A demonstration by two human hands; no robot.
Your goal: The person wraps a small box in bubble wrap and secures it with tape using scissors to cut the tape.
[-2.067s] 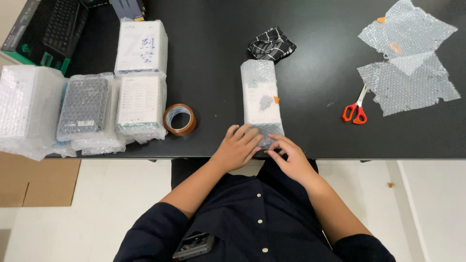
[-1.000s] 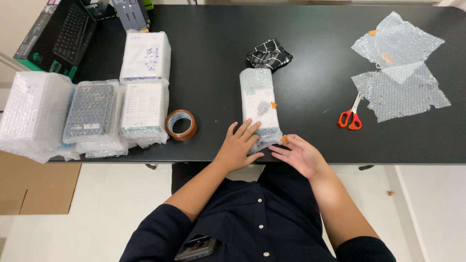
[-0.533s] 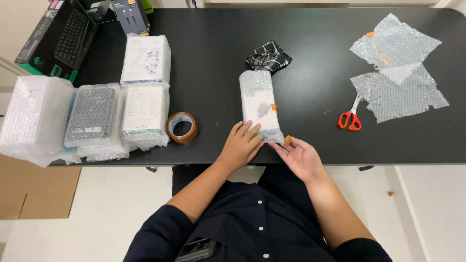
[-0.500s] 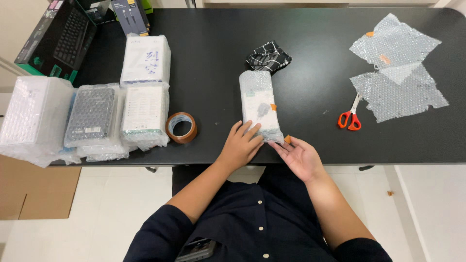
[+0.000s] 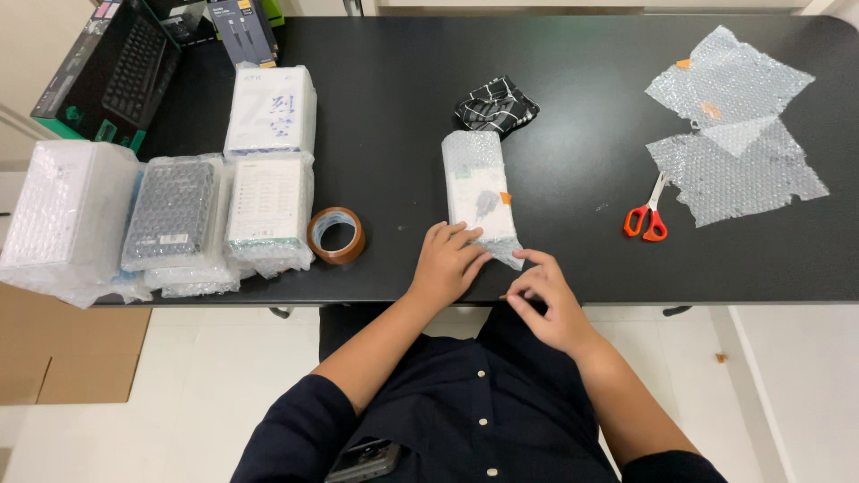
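Head view: left hand (image 5: 450, 262) lies flat with fingers spread on the near end of the bubble-wrapped box (image 5: 479, 190), pinning it to the black table (image 5: 573, 107); same hold as 0.5 s ago. Right hand (image 5: 548, 300) has come off the wrap's near corner and closed up: 0.5 s ago it lay open at the table edge, now thumb and fingertips are pressed together in a pinch on something small, probably a scrap of tape, too small to confirm. The wrap's loose tail sits just beyond those fingertips, untouched. Judgement: wrapping of this box is near its end, closing the tail is what's left. Tape roll (image 5: 335, 235) is left of the left hand's fingers, out of contact; orange scissors (image 5: 646, 217) well right of the right hand, beside 2 loose bubble wrap sheets (image 5: 729, 134).
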